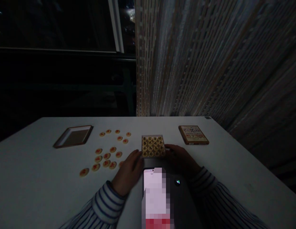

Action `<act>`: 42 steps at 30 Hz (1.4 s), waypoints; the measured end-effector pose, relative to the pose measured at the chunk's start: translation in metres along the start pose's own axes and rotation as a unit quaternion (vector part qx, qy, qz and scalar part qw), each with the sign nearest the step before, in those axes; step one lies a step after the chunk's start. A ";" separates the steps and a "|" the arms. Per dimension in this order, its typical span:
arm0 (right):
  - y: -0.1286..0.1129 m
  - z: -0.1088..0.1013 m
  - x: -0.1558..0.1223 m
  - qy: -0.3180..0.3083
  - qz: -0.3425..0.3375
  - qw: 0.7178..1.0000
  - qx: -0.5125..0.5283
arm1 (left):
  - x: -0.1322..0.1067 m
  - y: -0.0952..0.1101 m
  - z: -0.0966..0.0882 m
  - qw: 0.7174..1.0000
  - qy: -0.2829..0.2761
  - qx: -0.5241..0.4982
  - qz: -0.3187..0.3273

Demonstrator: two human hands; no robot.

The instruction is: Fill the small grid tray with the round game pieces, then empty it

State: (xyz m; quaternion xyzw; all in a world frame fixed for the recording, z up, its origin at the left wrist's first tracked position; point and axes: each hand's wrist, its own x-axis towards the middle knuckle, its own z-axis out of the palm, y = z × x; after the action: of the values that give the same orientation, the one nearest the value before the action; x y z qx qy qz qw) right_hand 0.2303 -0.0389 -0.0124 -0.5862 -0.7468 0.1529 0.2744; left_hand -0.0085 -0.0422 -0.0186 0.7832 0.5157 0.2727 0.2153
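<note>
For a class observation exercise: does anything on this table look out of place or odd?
One round game piece lies off by itself at the lower left, apart from the loose cluster of pieces, so it looks stray. Another piece is partly hidden by the left hand.

On the desk, loose game discs lie between a tray at left and a box, with a lid to its right.
</note>
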 end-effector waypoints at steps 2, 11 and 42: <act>0.000 0.000 0.000 -0.005 0.003 1.000 -0.003 | 0.000 -0.001 0.001 1.000 -0.008 -0.010 0.001; 0.001 0.000 0.000 -0.011 0.007 1.000 -0.011 | -0.003 0.000 0.005 0.998 -0.018 -0.055 0.030; 0.009 -0.002 0.006 0.103 0.011 0.995 0.004 | 0.004 -0.005 -0.029 0.980 0.176 -0.038 0.088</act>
State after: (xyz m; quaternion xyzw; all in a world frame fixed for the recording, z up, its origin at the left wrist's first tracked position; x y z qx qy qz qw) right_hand 0.2379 -0.0314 -0.0145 -0.6058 -0.7074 0.0977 0.3508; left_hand -0.0292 -0.0347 0.0011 0.7566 0.4639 0.4434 0.1256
